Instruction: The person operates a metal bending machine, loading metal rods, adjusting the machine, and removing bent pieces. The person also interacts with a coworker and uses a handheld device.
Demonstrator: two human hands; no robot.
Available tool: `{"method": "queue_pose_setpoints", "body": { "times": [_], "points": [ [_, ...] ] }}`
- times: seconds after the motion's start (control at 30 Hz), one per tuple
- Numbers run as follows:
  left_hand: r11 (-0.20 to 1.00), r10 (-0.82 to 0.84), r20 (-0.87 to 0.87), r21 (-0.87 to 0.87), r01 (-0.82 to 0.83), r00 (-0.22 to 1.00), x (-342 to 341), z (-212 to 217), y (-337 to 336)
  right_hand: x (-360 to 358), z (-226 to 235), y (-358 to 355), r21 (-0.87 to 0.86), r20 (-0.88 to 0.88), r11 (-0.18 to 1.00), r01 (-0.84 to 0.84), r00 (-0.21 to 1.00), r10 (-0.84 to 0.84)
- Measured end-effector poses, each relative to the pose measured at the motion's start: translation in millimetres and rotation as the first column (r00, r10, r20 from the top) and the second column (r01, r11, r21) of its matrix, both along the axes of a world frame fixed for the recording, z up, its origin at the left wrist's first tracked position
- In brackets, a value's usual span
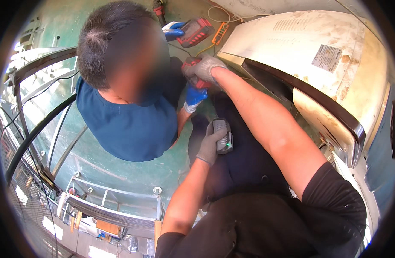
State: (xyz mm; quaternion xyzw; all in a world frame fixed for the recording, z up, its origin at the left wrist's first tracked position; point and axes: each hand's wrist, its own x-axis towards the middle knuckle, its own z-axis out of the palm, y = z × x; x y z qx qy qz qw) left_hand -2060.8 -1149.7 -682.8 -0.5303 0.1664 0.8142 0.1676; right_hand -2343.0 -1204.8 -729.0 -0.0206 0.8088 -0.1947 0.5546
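My left hand (210, 144), in a grey work glove, is closed round a grey-and-black battery pack (225, 139) with a small green light, held above my dark trousers. Farther forward, my right hand (209, 69), also grey-gloved, grips a red-and-black battery pack (201, 81), somewhat blurred. A co-worker's blue-gloved hand (195, 97) is at the lower end of that red pack; whether it also grips is unclear. The co-worker's other blue-gloved hand (173, 31) holds a ribbed red-and-black block (196, 32), which looks like a charger or battery.
The co-worker in a blue shirt (128, 124) crouches close at my left. A large, stained cream machine casing (300, 47) stands at the right. An orange power strip (220, 33) with cables lies ahead. Metal frames (68, 150) line the left. A red-and-black tool (158, 9) lies at the top.
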Motion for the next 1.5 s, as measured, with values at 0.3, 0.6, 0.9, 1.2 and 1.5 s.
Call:
{"method": "queue_pose_setpoints", "body": {
  "times": [0.3,0.6,0.9,1.2,1.5],
  "points": [
    [0.997,0.071,-0.069,-0.005,-0.072,0.995,-14.5,5.9,-21.9,8.6,-14.2,-17.9,0.009,-0.237,0.932,-0.363,0.905,0.354],
    [0.991,0.130,-0.078,-0.008,-0.131,0.988,6.0,6.8,-43.1,-0.7,50.6,11.4,-0.291,-0.557,0.911,0.292,0.723,-0.409],
    [0.977,0.214,-0.090,0.035,-0.212,0.973,16.2,27.0,-50.0,-33.7,0.3,29.9,-0.567,0.073,0.553,0.610,0.706,-0.704],
    [0.936,0.274,-0.022,0.237,-0.261,0.961,29.8,33.6,-67.3,69.4,100.3,118.5,-0.467,-0.403,0.884,-0.034,0.898,-0.179],
    [0.913,0.291,-0.012,0.303,-0.274,0.957,31.4,26.3,-55.6,114.6,119.1,168.1,-0.612,-0.347,0.694,-0.379,0.917,0.195]
  ]
}}
